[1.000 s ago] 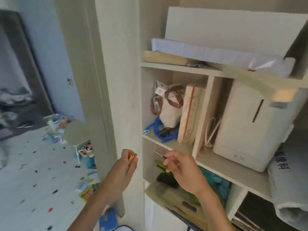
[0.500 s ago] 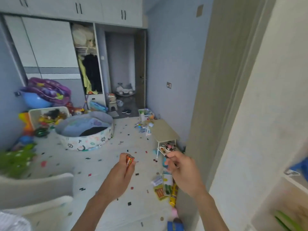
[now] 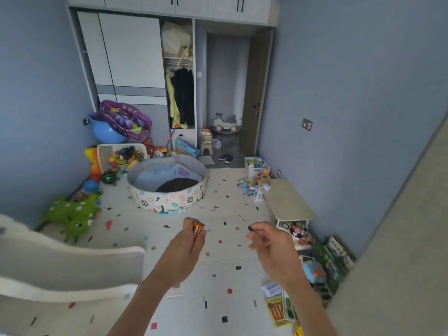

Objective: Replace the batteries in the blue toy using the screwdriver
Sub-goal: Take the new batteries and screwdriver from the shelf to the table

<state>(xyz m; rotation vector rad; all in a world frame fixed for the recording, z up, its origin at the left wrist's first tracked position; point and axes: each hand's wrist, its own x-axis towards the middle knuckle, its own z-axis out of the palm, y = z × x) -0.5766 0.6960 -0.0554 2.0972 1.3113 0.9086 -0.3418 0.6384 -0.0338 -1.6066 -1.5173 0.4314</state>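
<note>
While I face the playroom, my left hand (image 3: 180, 248) grips the batteries (image 3: 198, 229) in curled fingers, raised above the speckled floor mat (image 3: 218, 270). My right hand (image 3: 271, 246) pinches the screwdriver (image 3: 245, 223), thin tip pointing up and away. A blue toy (image 3: 312, 270) lies on the floor just beside the low table (image 3: 288, 202).

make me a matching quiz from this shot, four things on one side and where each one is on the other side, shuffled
1. orange cylindrical battery
2. thin metal screwdriver
3. green spotted dinosaur toy
4. low beige table

a. beside the blue wall on the right
b. gripped in the left hand
c. on the floor at the far left
d. pinched in the right hand

Pairs: 1-b, 2-d, 3-c, 4-a
</note>
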